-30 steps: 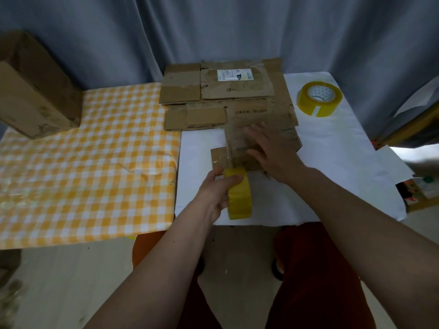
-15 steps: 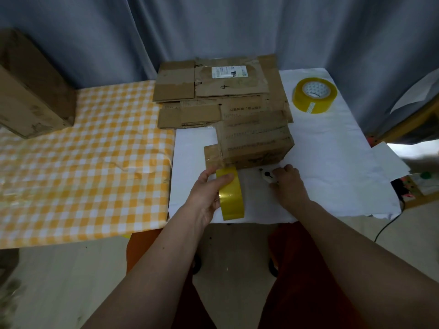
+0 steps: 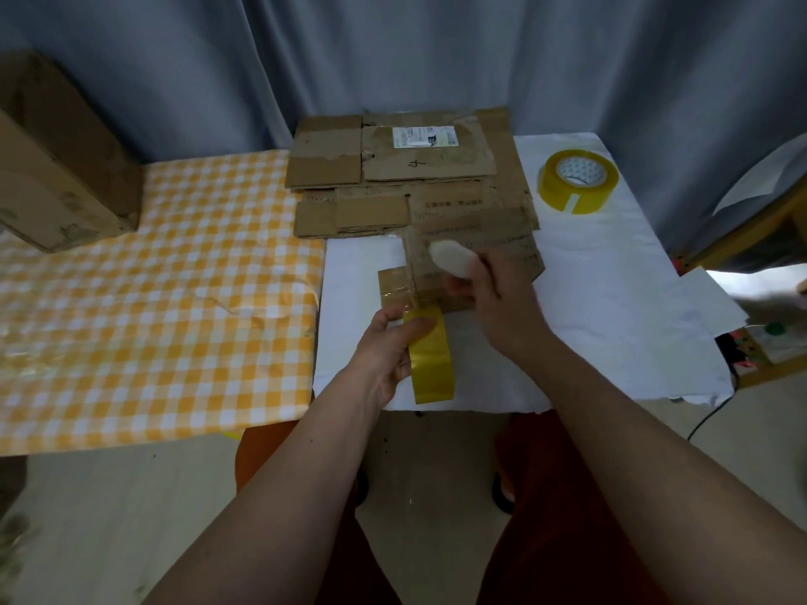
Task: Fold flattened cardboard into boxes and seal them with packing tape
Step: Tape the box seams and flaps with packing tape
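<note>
While the left hand [image 3: 384,347] curls round a roll of yellow packing tape [image 3: 430,358], its thumb lies across the top of the roll and its fingers [image 3: 404,369] wrap the near side, so the roll stands on edge just above the front part of the white-covered counter [image 3: 611,342]. From the roll a clear strip of tape [image 3: 408,264] runs up and away over a small folded cardboard box [image 3: 463,272], which sits on the white cover in front of a stack of flattened cardboard [image 3: 406,176]. Just right of the strip, the right hand [image 3: 502,307] is closed round a small pale tool [image 3: 452,259], whose rounded white end juts out past the knuckles above the box; whether it has a blade cannot be told, as the hand is blurred. The right hand's fingers are bent tight round the tool's handle, and the hand hovers over the box's near right part, hiding it. A second, thicker roll of yellow tape [image 3: 577,180] lies flat on the white cover, well apart at the far right. To the left, a yellow checked cloth [image 3: 153,299] covers the adjoining counter, with a large brown cardboard box [image 3: 56,168] at its far left corner. Grey-blue curtains [image 3: 393,50] hang behind.
</note>
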The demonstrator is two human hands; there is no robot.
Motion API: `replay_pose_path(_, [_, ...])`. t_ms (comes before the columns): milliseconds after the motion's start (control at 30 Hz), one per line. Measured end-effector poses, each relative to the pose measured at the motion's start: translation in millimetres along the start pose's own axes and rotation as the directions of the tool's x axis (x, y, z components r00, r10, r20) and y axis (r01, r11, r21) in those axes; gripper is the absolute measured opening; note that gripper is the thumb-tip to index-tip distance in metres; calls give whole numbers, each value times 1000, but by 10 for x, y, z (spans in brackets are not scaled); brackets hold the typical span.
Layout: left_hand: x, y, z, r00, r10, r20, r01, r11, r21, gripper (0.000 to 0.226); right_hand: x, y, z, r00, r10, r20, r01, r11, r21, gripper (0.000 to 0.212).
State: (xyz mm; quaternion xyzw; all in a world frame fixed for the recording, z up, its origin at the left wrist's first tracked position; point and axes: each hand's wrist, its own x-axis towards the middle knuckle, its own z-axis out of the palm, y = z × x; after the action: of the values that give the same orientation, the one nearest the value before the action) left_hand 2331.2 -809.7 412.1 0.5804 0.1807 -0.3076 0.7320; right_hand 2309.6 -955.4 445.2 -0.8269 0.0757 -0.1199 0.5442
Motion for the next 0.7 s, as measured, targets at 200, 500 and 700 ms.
replay_pose_path(200, [3,6,-22,1000,3,-8,-2,995,102,29,348,131,259,983,-19,183,45,989,-140,23])
replay_pose_path(500, [36,-36,18,992,-125,6,123,979,161,40,314,227,284,984,-66,166,95,980,-173,25])
replay_pose_path(700, [38,-114,82,984,-175,-21,174,984,-42,9,336,207,291,989,-26,148,53,981,-187,26])
